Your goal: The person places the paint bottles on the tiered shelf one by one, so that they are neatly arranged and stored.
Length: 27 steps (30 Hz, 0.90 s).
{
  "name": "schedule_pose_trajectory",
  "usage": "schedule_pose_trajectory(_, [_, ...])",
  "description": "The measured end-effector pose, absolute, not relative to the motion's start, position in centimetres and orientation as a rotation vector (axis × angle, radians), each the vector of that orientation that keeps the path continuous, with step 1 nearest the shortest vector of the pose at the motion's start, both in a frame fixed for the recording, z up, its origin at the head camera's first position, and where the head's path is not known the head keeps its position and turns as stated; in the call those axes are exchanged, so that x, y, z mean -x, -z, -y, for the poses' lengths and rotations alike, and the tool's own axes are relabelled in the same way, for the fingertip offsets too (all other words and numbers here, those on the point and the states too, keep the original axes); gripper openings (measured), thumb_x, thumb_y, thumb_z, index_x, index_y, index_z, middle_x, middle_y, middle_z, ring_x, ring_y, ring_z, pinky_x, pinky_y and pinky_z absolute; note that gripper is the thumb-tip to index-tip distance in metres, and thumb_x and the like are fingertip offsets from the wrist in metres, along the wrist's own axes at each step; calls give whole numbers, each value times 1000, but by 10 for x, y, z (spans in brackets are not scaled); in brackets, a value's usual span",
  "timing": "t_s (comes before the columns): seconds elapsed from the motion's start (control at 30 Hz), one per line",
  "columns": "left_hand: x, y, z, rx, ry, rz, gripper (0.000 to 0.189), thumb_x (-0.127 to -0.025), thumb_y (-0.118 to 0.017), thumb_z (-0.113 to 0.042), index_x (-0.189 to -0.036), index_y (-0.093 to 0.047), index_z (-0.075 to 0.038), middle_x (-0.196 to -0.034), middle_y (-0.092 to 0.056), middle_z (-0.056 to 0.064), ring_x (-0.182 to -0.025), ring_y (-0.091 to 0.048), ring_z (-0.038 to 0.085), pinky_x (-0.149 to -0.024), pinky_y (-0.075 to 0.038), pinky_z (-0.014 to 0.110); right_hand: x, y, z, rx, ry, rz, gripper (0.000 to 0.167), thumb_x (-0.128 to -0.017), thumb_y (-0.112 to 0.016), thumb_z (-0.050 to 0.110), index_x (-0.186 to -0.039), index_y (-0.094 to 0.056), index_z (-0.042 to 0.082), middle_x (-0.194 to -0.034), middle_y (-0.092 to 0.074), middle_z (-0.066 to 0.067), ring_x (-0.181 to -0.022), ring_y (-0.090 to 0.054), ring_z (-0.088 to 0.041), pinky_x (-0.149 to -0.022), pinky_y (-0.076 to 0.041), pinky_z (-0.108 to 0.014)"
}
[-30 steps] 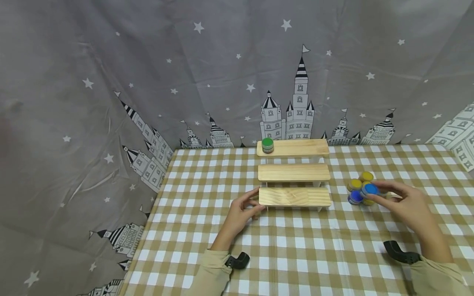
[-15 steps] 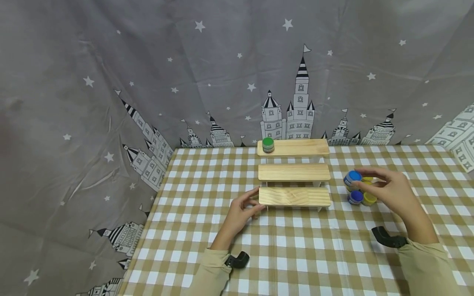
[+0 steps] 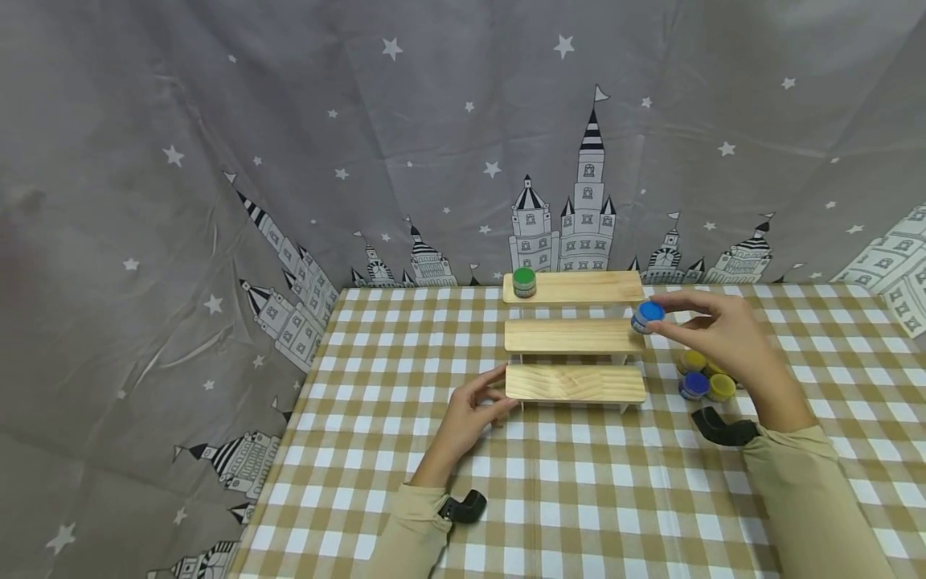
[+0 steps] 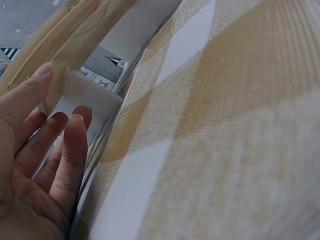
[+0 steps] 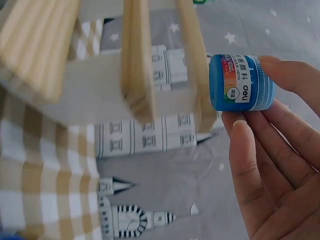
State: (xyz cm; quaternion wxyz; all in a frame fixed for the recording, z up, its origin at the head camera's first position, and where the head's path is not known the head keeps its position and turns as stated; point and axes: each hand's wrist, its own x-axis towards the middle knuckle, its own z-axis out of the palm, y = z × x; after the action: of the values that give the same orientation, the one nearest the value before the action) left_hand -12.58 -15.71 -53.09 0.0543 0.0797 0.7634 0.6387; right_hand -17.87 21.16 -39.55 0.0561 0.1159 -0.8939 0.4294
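A small paint jar with a light-blue lid point(image 3: 649, 314) is pinched between the thumb and fingers of my right hand point(image 3: 712, 328). It is raised near the right ends of the upper and middle planks. In the right wrist view the labelled paint jar point(image 5: 242, 82) lies sideways across the picture. My left hand point(image 3: 469, 408) holds the left end of the lowest plank point(image 3: 575, 383) of a three-step wooden stand. In the left wrist view the thumb of the left hand point(image 4: 45, 145) lies on the wood, fingers near the white support point(image 4: 87, 92). A green-lidded jar point(image 3: 524, 282) stands at the left of the top plank point(image 3: 586, 287).
A dark-blue-lidded jar point(image 3: 694, 386) and several yellow-lidded jars point(image 3: 721, 388) stand on the checked tablecloth point(image 3: 579, 498), right of the stand. Behind the table hangs a grey curtain point(image 3: 434, 145) printed with castles and stars.
My right hand has lifted the light-blue-lidded paint jar from the cluster and carried it left and away from me to the stand. The left hand stays at the lowest plank.
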Motion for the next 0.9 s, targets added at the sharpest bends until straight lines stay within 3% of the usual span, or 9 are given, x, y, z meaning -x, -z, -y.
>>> schedule_pose_trajectory(0.13, [126,530,158,-252,-1937,-2319,62,-92,-79,-13,-149,-56,-16,-101,-77,21,-79,-70,16,-62,-62,28,189,390,-197,-434,-1352,2674,39,-90,-83,23,-124,-75,7,-126,-73,-17,-98,-58,15,-77,-54,-6])
schedule_pose_trajectory(0.27, [126,531,159,-279,-1946,-2314,62,-93,-78,-13,-150,-55,-14,-100,-76,23,-76,-69,15,-63,-63,29,197,385,-185,-443,-1366,2685,36,-90,-82,28,-122,-77,12,-124,-75,-11,-99,-61,11,-77,-54,-7])
schedule_pose_trajectory(0.43, [127,533,160,-295,-1965,-2294,61,-93,-77,-12,-150,-56,-14,-100,-76,24,-73,-68,13,-62,-63,29,208,380,-172,-471,-1366,2700,36,-91,-81,31,-124,-77,16,-124,-76,-7,-106,-71,-11,-81,-55,-10])
schedule_pose_trajectory(0.57, [126,533,160,-285,-1962,-2288,62,-93,-78,-13,-150,-55,-15,-102,-76,24,-74,-69,12,-63,-64,30,218,381,-163,-513,-1390,2699,38,-93,-80,32,-126,-75,13,-128,-74,-10,-111,-73,-28,-93,-63,-34])
schedule_pose_trajectory(0.67, [126,533,160,-278,-1956,-2287,63,-93,-78,-14,-151,-54,-14,-103,-75,23,-75,-69,12,-65,-65,31,223,380,-156,-506,-1426,2711,42,-93,-79,33,-129,-73,11,-131,-72,-14,-112,-73,-36,-94,-62,-48])
schedule_pose_trajectory(0.9, [125,531,158,-273,-1948,-2295,63,-93,-78,-15,-151,-54,-16,-102,-76,22,-74,-68,13,-65,-64,31,234,381,-138,-381,-1567,2689,42,-90,-82,28,-128,-74,11,-125,-74,-16,-108,-75,-34,-96,-62,-41])
